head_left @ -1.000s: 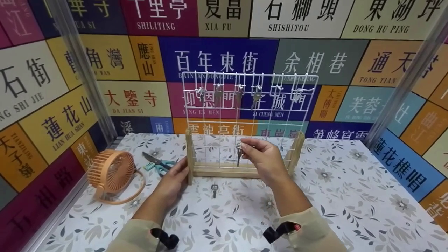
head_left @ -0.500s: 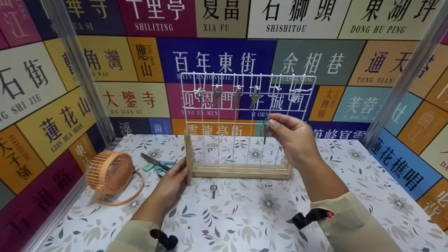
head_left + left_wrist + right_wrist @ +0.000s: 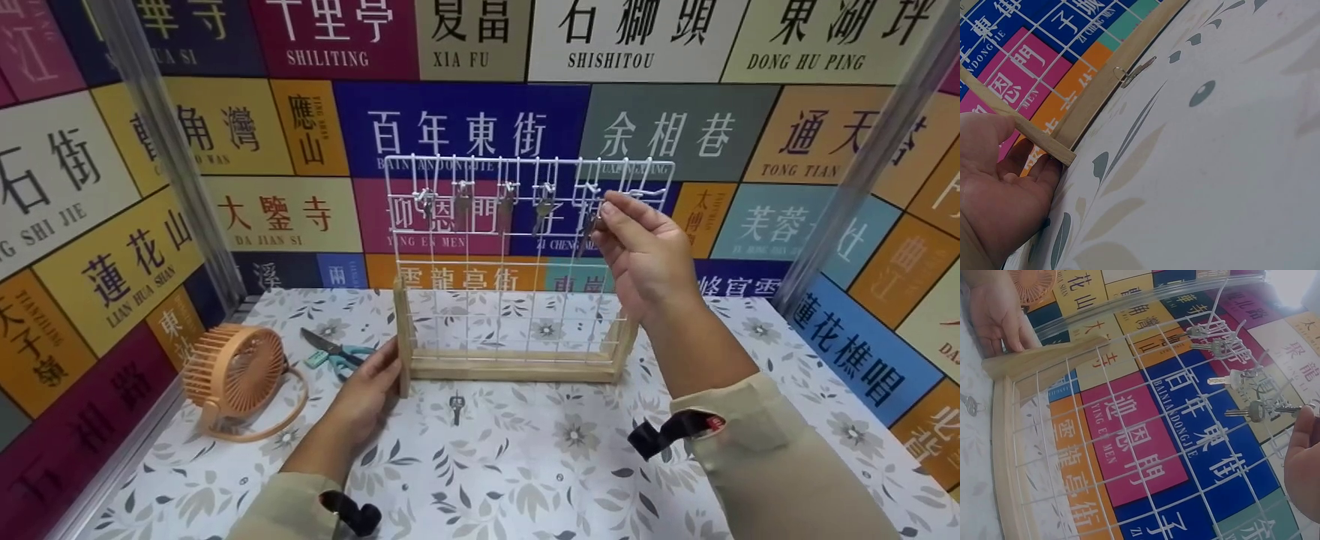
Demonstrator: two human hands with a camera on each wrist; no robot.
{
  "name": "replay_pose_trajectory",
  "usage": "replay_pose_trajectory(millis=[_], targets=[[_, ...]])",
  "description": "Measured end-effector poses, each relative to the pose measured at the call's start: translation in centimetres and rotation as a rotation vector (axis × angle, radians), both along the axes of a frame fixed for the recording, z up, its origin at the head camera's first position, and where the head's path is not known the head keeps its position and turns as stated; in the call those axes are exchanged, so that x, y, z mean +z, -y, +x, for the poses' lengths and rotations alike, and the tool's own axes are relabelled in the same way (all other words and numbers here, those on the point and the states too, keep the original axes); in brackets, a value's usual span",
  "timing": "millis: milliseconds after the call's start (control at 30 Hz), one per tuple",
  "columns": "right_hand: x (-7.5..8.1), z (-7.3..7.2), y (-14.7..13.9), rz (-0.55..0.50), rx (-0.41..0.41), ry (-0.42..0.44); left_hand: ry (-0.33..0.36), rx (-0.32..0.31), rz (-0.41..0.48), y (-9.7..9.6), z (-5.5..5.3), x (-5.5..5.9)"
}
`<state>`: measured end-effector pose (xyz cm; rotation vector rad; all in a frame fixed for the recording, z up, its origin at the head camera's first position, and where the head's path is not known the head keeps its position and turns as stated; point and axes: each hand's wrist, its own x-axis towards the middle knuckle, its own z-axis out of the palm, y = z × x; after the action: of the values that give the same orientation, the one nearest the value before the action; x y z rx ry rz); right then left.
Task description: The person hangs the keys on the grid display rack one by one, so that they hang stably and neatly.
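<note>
A white wire grid rack (image 3: 517, 263) stands on a wooden base with a post at each side. Near the foot of its left wooden post (image 3: 1044, 139), my left hand (image 3: 369, 390) grips the wood between thumb and fingers. Up at the rack's right, my right hand (image 3: 651, 255) pinches a key (image 3: 591, 222) right by a hook in the upper row. In the right wrist view that key (image 3: 1288, 409) sticks out from the fingertips. Several other keys (image 3: 541, 214) hang on the hooks to its left. One loose key (image 3: 457, 410) lies on the table before the base.
An orange fan (image 3: 244, 375) stands on the left of the flower-patterned table (image 3: 525, 480). Scissors (image 3: 339, 351) with teal handles lie behind the left hand. Colourful panels with Chinese lettering (image 3: 461, 133) enclose the table, with clear-edged uprights at the corners.
My right hand has lifted the key from low in front of the grid, up and rightward to the hook row. My left hand stays at the left post.
</note>
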<state>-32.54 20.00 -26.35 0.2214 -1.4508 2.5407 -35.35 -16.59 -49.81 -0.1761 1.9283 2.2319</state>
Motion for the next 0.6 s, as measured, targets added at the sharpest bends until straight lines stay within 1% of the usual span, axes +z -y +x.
replay_pose_trajectory(millis=[133,233,367,467,600], targets=[[0.1,-0.4,0.3,-0.059,-0.001,0.027,-0.005,-0.005,-0.006,0.0,0.0,0.1],[0.2,-0.7,0.4,-0.084,-0.009,0.019,-0.032,-0.019,-0.044,0.0,0.0,0.0],[0.4,-1.1,0.5,-0.098,-0.021,0.007,-0.053,-0.024,-0.087,0.1,0.1,0.0],[0.4,-1.4,0.7,-0.085,-0.042,0.016,-0.03,-0.016,-0.089,0.2,0.1,0.0],[0.1,-1.7,0.7,-0.079,-0.046,0.024,-0.024,-0.014,-0.086,0.2,0.1,0.1]])
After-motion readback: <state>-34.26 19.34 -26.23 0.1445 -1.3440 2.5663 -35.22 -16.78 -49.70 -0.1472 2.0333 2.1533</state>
